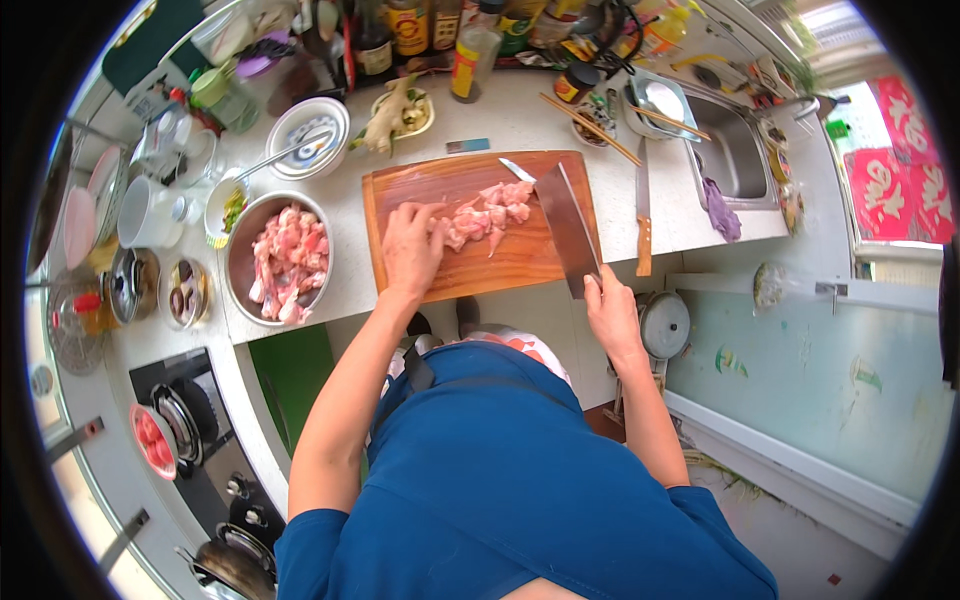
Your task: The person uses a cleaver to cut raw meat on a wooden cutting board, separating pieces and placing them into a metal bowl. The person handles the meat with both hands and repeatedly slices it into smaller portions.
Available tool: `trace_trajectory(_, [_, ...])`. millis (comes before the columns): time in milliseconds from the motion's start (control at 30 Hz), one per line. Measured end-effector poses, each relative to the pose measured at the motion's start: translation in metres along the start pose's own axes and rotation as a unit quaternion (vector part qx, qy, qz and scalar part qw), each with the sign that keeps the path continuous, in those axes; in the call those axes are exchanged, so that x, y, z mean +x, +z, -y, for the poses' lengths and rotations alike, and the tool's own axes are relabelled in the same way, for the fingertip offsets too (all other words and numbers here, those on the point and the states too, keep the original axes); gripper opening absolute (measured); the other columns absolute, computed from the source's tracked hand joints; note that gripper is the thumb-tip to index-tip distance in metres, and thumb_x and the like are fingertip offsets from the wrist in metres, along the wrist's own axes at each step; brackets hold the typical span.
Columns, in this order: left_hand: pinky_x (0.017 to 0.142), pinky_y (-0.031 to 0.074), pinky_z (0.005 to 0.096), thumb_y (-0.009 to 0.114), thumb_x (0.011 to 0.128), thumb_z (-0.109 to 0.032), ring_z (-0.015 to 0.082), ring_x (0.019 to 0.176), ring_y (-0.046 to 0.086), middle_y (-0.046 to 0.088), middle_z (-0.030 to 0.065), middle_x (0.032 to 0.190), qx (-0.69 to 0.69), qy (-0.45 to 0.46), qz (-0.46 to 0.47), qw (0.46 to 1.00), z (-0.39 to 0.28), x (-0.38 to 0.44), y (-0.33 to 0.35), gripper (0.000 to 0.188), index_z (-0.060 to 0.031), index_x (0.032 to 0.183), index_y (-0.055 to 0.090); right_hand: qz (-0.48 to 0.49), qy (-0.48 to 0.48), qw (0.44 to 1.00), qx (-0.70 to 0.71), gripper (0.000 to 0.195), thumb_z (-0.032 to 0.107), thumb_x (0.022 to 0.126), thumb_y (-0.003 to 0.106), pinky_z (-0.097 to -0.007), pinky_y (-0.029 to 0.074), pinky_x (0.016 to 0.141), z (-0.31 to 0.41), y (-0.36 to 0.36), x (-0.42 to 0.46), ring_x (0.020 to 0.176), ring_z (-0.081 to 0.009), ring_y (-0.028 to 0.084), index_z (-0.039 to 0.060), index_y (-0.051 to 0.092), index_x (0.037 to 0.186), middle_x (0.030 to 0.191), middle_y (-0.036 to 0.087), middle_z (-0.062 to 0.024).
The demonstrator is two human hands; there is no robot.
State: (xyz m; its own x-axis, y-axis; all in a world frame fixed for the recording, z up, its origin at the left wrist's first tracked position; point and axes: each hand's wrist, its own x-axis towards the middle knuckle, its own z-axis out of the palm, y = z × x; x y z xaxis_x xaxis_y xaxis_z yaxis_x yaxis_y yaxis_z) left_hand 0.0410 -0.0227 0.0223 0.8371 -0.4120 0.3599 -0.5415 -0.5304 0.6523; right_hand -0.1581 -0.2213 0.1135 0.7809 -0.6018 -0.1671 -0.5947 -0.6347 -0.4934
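Observation:
A wooden cutting board (495, 279) lies on the counter before me, with cut pieces of raw, pale pink meat (491, 214) in a row across it. At the row's left end rests my left hand (414, 244), its fingers curled down against the meat; whether they grip a piece is hidden. My right hand (611, 307) grips the handle of a cleaver (564, 229). Its broad blade slants over the board's right side, beside the meat. A small blade (516, 169) shows on the board, partly behind the cleaver. Left of the board, a metal bowl (238, 289) holds more raw meat (289, 259).
Right of the board lie a wooden-handled knife (643, 240) and chopsticks (592, 127), before a sink (739, 150). Behind stand a ginger root (390, 116), stacked bowls (307, 139) and several bottles (476, 60). A stove (217, 442) is at lower left.

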Motion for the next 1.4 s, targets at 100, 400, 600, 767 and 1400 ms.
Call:
trace_trajectory(100, [0.080,0.048,0.0388,0.068,0.079,-0.011,0.0287,0.092,0.056,0.060,0.0085,0.098,-0.030,0.041,0.071,0.996,0.004,0.011,0.003,0.026,-0.0104,0.105,0.066,-0.001,0.006,0.999,-0.045,0.022,0.021,0.096,0.049,-0.0541,0.048,0.066,-0.014,0.004,-0.008,0.073,-0.0461,0.062,0.0006,0.054,0.091,0.071,0.062,-0.0268])
trace_trajectory(400, [0.102,0.036,0.0417,0.076,0.073,-0.029,0.0337,0.118,0.050,0.054,0.0146,0.129,-0.047,0.128,0.284,0.949,-0.016,0.065,0.052,0.069,-0.0044,0.131,0.049,0.006,-0.017,0.994,-0.112,0.020,0.021,0.097,0.047,-0.0532,0.050,0.065,0.016,0.027,0.014,0.068,-0.0434,0.064,0.0027,0.049,0.091,0.068,0.063,-0.0245])
trace_trajectory(600, [0.100,0.037,0.0440,0.078,0.071,-0.032,0.0331,0.112,0.053,0.059,0.0145,0.118,-0.035,0.071,0.273,0.959,0.020,0.048,0.012,0.067,-0.0059,0.127,0.052,0.058,-0.070,0.990,-0.104,0.021,0.023,0.098,0.043,-0.0533,0.050,0.063,0.046,0.056,0.011,0.067,-0.0433,0.064,0.0031,0.048,0.092,0.067,0.063,-0.0238])
trace_trajectory(767, [0.101,0.037,0.0451,0.082,0.066,-0.031,0.0351,0.118,0.048,0.052,0.0153,0.127,-0.018,0.095,0.166,0.981,0.033,0.011,-0.018,0.075,-0.0025,0.127,0.050,0.102,-0.079,0.990,-0.058,0.022,0.023,0.097,0.045,-0.0528,0.050,0.065,0.055,0.052,0.012,0.068,-0.0432,0.064,0.0019,0.051,0.096,0.071,0.063,-0.0260])
trace_trajectory(1400, [0.114,0.021,0.0519,0.083,0.066,-0.035,0.0357,0.137,0.033,0.039,0.0104,0.146,-0.025,0.020,0.064,0.997,0.003,-0.016,0.026,0.090,-0.0108,0.140,0.040,0.251,0.210,0.792,0.515,0.023,0.029,0.099,0.053,-0.0254,0.040,0.036,0.006,0.108,0.003,0.040,-0.0072,0.038,0.0079,0.047,0.105,0.061,0.045,-0.0015])
